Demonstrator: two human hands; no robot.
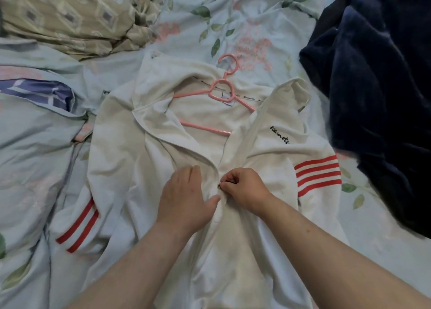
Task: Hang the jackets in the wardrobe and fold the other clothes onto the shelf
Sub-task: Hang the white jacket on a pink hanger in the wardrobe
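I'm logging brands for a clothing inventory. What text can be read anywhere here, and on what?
"uamete", black script, end unclear at a crease: chest of the white jacket.
Repeated print on the neck tape: too small to read.
The neck label: blurred.

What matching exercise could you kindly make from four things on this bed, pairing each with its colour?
Things:
1. hanger
2. jacket
3. fleece
4. sleeve stripes

Colours:
A. navy
B. red
C. pink
D. white

Pairs: 1-C, 2-D, 3-A, 4-B
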